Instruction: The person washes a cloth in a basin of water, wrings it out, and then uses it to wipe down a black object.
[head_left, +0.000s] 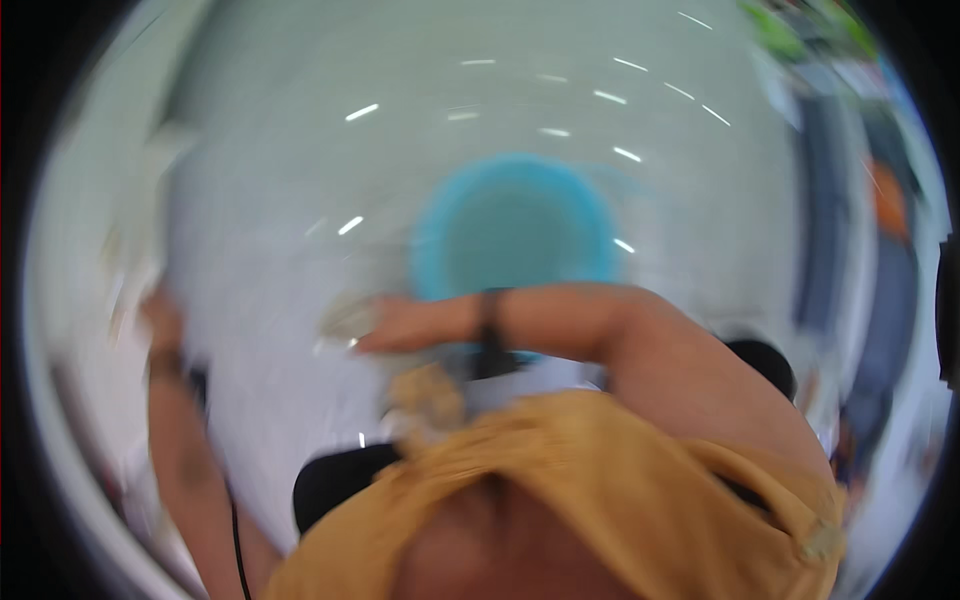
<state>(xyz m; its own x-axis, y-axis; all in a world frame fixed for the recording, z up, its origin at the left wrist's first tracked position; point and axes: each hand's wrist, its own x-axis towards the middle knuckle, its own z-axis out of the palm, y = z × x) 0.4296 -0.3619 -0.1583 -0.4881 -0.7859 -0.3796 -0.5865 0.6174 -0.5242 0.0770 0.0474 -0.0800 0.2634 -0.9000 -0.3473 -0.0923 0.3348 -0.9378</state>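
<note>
My right hand (397, 324) reaches across my front toward the left, at the lower left of a round light-blue basin (431, 259). At its fingertips is a pale, blurred object (346, 319); I cannot tell what it is or whether the fingers grip it. A dark band is around the right wrist. My left hand (161, 315) is stretched out at the far left, beside the edge of a pale surface. Blur hides its fingers and anything in them. The basin's inside looks grey-green; its near side is partly hidden behind my right forearm.
A yellowish, blurred item (427, 394) lies close to my front, below the right hand. Dark rounded shapes, perhaps my knees, are at both sides of my body. Blurred dark and orange shapes run along the right rim, with bright green at the upper right.
</note>
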